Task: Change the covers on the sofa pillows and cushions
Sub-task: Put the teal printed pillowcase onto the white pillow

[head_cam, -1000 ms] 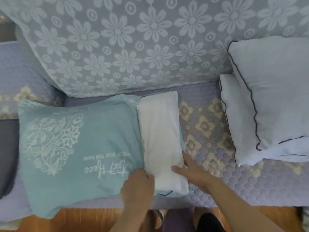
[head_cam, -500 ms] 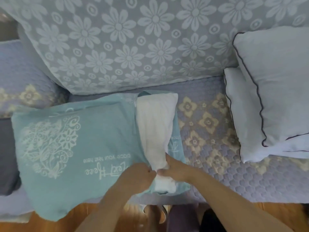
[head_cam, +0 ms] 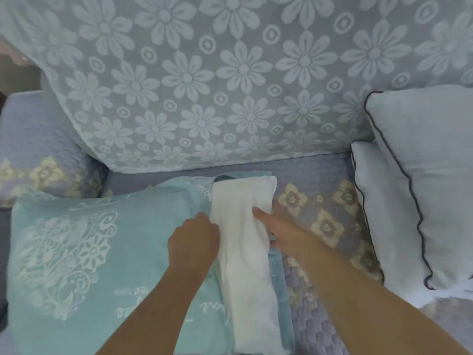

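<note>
Gripping the open edge of a teal pillow cover (head_cam: 102,252), the person's left hand (head_cam: 193,243) is curling its fingers around the fabric just beside the exposed end of a white pillow insert (head_cam: 243,239). Fingers of the right hand (head_cam: 279,233) are lying extended along the opposite side of that white strip, pressing against it; whether they are pinching any cloth underneath cannot be told. Most of the insert is sitting inside the teal cover, which is lying flat on the quilted lavender seat cushion (head_cam: 320,221) with its white floral print facing up. Behind it, a grey back cushion (head_cam: 217,80) patterned with pale daisies is leaning against the sofa. Two pale pillows (head_cam: 430,175) trimmed in dark piping are resting at the right.
</note>
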